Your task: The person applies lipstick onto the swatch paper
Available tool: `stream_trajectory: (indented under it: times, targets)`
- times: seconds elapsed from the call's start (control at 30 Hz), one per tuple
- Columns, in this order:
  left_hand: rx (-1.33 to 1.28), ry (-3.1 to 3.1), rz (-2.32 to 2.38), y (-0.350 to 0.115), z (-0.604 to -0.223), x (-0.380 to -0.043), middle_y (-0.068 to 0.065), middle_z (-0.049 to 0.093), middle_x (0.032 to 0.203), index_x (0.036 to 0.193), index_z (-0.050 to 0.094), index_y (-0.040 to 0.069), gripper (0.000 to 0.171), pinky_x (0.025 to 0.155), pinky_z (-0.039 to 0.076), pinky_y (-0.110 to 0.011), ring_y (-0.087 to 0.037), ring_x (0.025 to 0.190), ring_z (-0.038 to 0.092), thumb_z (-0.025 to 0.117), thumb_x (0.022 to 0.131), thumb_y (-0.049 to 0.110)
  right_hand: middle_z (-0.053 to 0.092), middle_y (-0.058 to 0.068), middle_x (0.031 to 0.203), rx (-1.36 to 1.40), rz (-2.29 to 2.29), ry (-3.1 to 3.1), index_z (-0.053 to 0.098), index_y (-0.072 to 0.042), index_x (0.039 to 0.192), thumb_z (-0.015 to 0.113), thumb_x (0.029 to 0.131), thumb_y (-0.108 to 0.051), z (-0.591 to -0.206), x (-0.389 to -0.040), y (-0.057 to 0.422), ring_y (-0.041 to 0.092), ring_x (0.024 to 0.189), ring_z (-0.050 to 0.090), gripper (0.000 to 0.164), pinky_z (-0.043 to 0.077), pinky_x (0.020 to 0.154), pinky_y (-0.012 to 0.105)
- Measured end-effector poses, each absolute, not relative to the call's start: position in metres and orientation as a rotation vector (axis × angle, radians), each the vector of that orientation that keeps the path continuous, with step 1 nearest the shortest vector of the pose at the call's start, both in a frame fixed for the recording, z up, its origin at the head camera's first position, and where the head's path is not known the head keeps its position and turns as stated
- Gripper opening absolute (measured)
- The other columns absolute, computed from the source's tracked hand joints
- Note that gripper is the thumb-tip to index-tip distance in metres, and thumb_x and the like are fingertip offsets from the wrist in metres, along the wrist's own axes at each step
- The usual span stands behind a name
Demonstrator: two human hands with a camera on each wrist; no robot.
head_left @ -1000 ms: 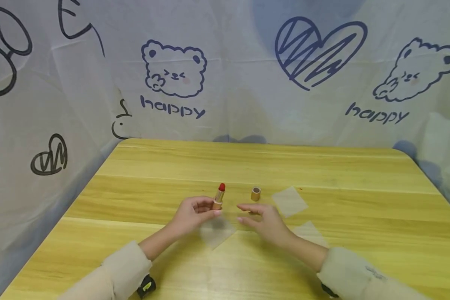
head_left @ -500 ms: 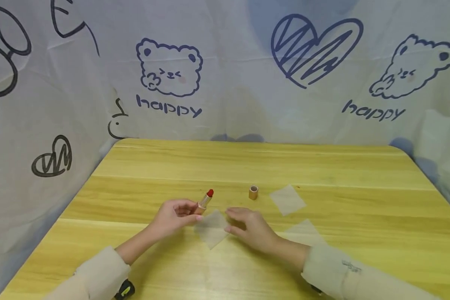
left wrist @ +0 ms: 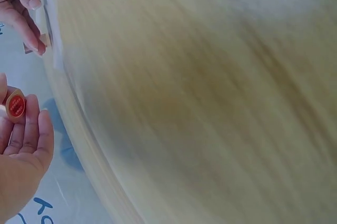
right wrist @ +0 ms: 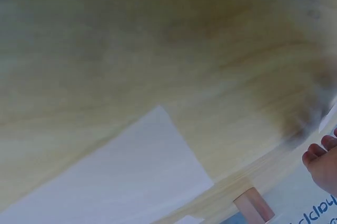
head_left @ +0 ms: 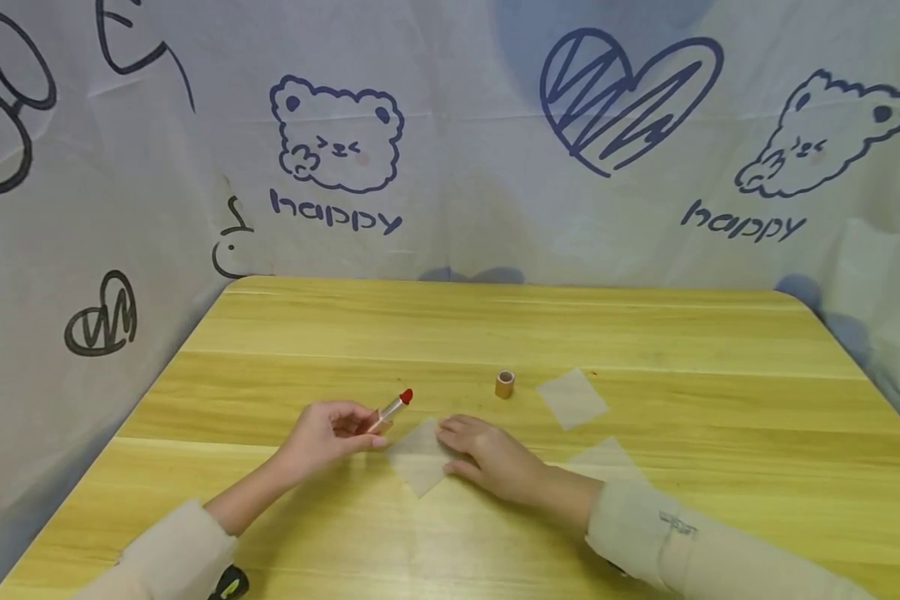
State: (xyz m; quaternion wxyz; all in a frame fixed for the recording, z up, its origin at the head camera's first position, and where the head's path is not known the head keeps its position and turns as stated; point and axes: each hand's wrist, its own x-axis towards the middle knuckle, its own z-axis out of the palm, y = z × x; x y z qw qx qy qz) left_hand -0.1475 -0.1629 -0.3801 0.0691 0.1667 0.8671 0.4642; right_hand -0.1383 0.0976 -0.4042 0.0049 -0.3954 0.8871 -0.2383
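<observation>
My left hand [head_left: 318, 437] pinches an uncapped lipstick [head_left: 387, 413] by its base, its red tip tilted up to the right. In the left wrist view the round red label on the lipstick's end [left wrist: 17, 106] faces the camera. My right hand [head_left: 495, 461] lies low over the table, its fingertips at the right corner of a small translucent paper square [head_left: 418, 458]. They seem to touch that corner; firm contact cannot be told. Beyond the right hand stands the lipstick cap [head_left: 504, 384], its hollow end up.
Another paper square [head_left: 572, 398] lies right of the cap. A further one [head_left: 612, 461] is partly covered by the right forearm. The wooden table [head_left: 390, 321] meets a white cloth backdrop [head_left: 480, 192] with drawings at its far edge.
The left hand has moved left and toward me with the lipstick, which now leans more to the right. The right hand has moved left and down to the middle paper square.
</observation>
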Motion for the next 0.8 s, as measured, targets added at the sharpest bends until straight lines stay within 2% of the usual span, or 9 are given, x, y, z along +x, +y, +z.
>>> stream_trajectory:
  times: [0.23, 0.8]
  targets:
    - [0.579, 2.643, 1.349, -0.167, -0.385, -0.148, -0.012, 0.069, 0.084, 0.094, 0.069, -0.002, 0.025, 0.061, 0.053, -0.019, -0.004, 0.069, 0.059, 0.075, 0.076, 0.014, 0.05, 0.02, 0.134, -1.282, -0.691, 2.749, 0.052, 0.005, 0.126, 0.059, 0.09, -0.02, -0.407, -0.146, 0.097, 0.033, 0.126, 0.047, 0.045, 0.039, 0.105, 0.042]
    - [0.706, 2.751, 1.188, -0.166, -0.389, -0.142, -0.01, 0.068, 0.081, 0.09, 0.068, -0.003, 0.02, 0.063, 0.053, -0.015, -0.01, 0.071, 0.062, 0.075, 0.075, 0.009, 0.05, 0.018, 0.135, -1.3, -0.647, 2.683, 0.054, 0.005, 0.125, 0.057, 0.092, -0.019, -0.411, -0.151, 0.097, 0.035, 0.129, 0.043, 0.041, 0.039, 0.105, 0.044]
